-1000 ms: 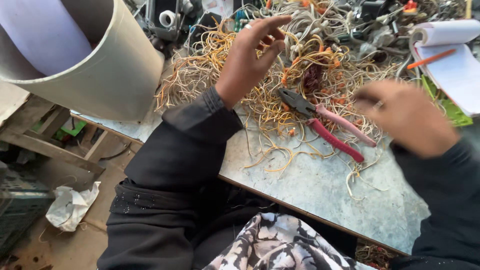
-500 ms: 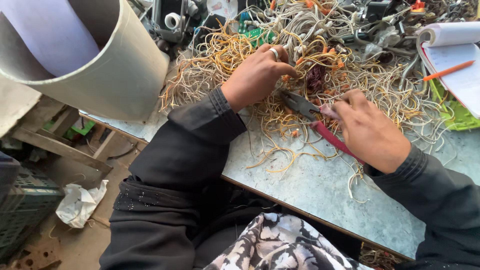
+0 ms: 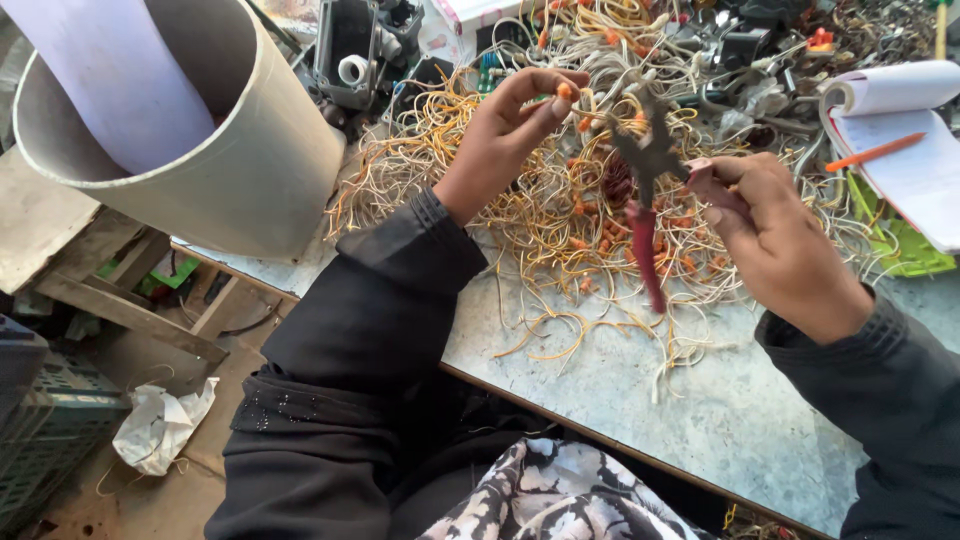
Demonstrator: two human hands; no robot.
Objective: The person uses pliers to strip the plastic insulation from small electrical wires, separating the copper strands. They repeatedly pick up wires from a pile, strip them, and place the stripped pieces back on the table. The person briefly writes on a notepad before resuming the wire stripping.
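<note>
Red-handled steel pliers (image 3: 645,190) — gripped in my right hand (image 3: 780,245), lifted above the surface (image 3: 640,380), long axis near upright, jaws up. Left hand (image 3: 505,135) pinches an orange-tipped wire piece (image 3: 566,92) just left of those jaws — nearer hand.

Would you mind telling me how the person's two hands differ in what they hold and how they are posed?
The left hand pinches a small orange piece at its fingertips, above the tangle of wires; the right hand grips a pair of red-handled pliers by one handle. The left hand is raised farther from the body; the right sits nearer. The pliers are big and hang open; the orange piece is tiny. Both hands are bare, with dark sleeves, above the table.
</note>
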